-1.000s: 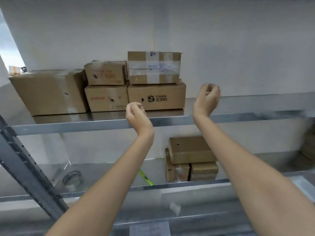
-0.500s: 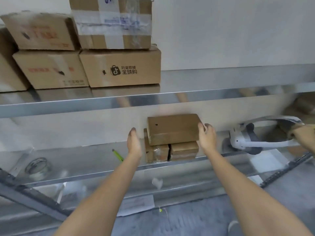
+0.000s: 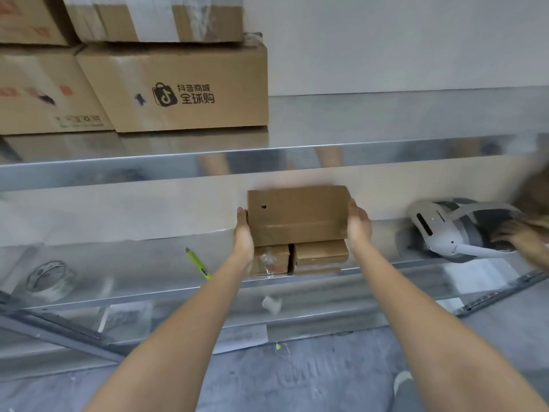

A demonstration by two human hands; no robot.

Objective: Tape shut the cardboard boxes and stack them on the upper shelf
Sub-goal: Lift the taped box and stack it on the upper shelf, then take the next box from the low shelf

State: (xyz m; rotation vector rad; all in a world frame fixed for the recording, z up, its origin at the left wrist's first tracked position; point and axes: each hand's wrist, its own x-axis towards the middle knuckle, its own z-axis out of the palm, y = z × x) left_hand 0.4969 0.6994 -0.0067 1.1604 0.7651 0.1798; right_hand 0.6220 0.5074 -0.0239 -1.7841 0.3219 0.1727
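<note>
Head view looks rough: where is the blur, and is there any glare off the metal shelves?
Head view: the box between the left hand and right hand is smeared along its top edge; the far right edge is blurred; the upper shelf rim mirrors both forearms; no harsh glare.

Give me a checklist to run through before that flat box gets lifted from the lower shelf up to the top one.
1. Both hands on the flat box: left hand and right hand press its two ends. Ok.
2. Box taped shut: a glossy strip seems to run across its front, but blur hides the seam. Cannot tell.
3. Two small boxes underneath left steady: whether the flat box rests on them is unclear. Cannot tell.
4. Free room on the upper shelf: bare metal right of the logo box. Ok.
5. Lifting path clear: another person's hand holds a headset off to the right, apart. Ok.
</note>
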